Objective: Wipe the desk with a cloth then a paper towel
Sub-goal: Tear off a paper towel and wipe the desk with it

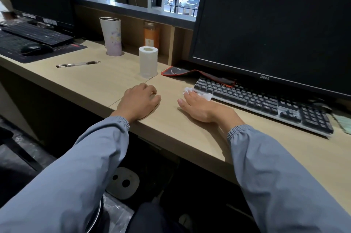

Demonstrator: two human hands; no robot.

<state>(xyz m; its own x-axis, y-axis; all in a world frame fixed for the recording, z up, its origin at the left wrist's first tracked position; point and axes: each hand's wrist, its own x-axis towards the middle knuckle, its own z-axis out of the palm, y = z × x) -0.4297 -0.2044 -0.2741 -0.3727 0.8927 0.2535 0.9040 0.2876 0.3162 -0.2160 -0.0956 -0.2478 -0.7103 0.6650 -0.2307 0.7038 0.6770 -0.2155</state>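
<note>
a: where was the paper towel (206, 95)?
b: crumpled and white, on the desk (171, 128), right at the near left corner of the keyboard (266, 103) and touching its edge.
a: and the right hand (197, 108)?
b: it lay flat on the towel, fingers stretched out and pressing it to the wood, thumb spread to the side. the paper stuck out past the fingertips.
a: the left hand (139, 99)?
b: it rested on the desk near the right one but apart from it, knuckles up and fingers loosely curled. nothing showed in it.
a: what else stood there?
b: a roll of paper (148, 61) stood upright behind the left hand. a pale tumbler (112, 36) and an orange jar (151, 35) were farther back, and a pen (77, 64) lay to the left. a black, red-edged mouse pad (190, 72) lay bunched behind the keyboard, below the dark monitor (275, 23).
a: and at the far right?
b: a pale green thing (342, 123) lay past the keyboard. i could not tell what it was.
</note>
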